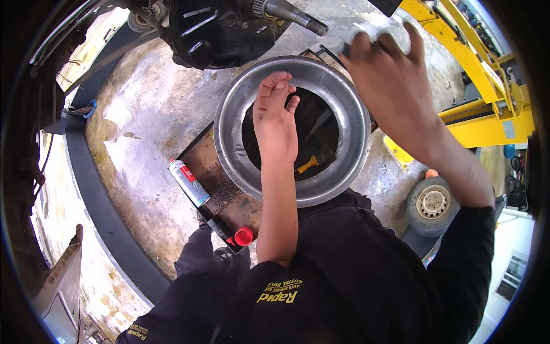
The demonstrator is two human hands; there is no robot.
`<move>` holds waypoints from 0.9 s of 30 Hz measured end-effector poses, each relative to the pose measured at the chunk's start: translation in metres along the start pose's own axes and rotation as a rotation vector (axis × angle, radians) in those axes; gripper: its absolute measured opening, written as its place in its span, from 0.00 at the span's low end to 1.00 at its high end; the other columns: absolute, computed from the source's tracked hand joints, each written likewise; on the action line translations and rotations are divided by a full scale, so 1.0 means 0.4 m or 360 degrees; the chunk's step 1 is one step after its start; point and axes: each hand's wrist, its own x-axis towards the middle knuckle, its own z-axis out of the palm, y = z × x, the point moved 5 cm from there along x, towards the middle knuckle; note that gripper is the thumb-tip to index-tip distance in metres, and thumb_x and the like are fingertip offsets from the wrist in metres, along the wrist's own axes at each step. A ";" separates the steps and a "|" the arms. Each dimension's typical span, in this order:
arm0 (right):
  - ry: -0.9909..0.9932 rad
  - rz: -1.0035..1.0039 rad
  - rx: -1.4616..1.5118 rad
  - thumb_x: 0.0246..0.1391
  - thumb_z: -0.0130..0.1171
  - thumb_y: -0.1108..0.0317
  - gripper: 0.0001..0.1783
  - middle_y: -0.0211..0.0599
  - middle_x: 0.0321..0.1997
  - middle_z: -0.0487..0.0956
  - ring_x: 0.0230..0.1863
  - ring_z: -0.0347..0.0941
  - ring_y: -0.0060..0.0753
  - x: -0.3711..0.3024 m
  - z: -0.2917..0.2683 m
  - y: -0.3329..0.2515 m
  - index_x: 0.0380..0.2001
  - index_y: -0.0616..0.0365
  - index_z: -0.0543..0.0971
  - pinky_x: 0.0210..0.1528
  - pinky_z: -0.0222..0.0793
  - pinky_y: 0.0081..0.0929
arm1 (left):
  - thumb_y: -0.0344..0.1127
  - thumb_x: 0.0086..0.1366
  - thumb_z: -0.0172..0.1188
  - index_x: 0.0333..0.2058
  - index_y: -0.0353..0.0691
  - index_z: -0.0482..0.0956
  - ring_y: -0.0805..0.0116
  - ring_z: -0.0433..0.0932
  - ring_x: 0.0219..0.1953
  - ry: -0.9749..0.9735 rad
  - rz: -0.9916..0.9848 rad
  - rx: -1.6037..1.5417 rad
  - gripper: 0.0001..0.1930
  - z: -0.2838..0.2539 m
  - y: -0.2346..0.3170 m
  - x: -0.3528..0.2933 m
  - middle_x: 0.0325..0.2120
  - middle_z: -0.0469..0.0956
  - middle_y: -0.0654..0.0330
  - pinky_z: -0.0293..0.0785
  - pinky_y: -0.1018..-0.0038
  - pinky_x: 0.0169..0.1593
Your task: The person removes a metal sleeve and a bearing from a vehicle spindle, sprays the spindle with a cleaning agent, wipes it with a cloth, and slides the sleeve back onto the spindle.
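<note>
My left hand (276,123) hangs over a wide metal basin (229,152), palm up, its loosely bent fingers apart with nothing visible in them. Dark liquid (260,135) lies in the basin, and a brush with a yellow handle (308,165) rests in it. Beyond the basin's right rim, my right hand (392,74) is raised, its bent fingers smeared by motion. Something dark shows beside its fingertips, but I cannot make out whether it is held. A spray can (189,183) in white and red lies left of the basin, near a red cap (244,235).
Black vehicle parts (223,34) with a metal shaft (292,16) overhang the basin's far side. A yellow steel frame (487,123) stands at the right, near a wheel (432,205). Under the basin is a stained brown board (206,160). Wet marks cover the concrete floor (143,114).
</note>
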 end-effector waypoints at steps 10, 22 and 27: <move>-0.0534 0.1530 0.1333 0.63 0.63 0.52 0.22 0.58 0.36 0.83 0.41 0.82 0.59 -0.531 0.521 0.286 0.41 0.64 0.80 0.44 0.73 0.46 | 0.57 0.78 0.48 0.59 0.36 0.77 0.70 0.75 0.53 -0.0139 -0.0012 0.0643 0.29 0.185 0.050 0.104 0.56 0.80 0.56 0.66 0.71 0.59; -0.0300 0.1565 0.1768 0.64 0.61 0.49 0.23 0.53 0.45 0.84 0.48 0.80 0.60 -0.509 1.001 0.278 0.47 0.59 0.78 0.50 0.74 0.49 | 0.38 0.79 0.48 0.44 0.45 0.76 0.68 0.71 0.48 -0.0528 -0.0055 -0.0920 0.09 0.355 -0.042 0.175 0.42 0.75 0.65 0.55 0.59 0.65; -0.0488 0.1732 0.1709 0.62 0.63 0.46 0.23 0.50 0.45 0.84 0.46 0.80 0.57 -0.526 1.084 0.249 0.45 0.56 0.85 0.51 0.73 0.49 | 0.31 0.78 0.47 0.40 0.52 0.80 0.71 0.70 0.47 -0.0549 0.0138 -0.0993 0.11 0.397 -0.095 0.157 0.36 0.75 0.71 0.53 0.60 0.66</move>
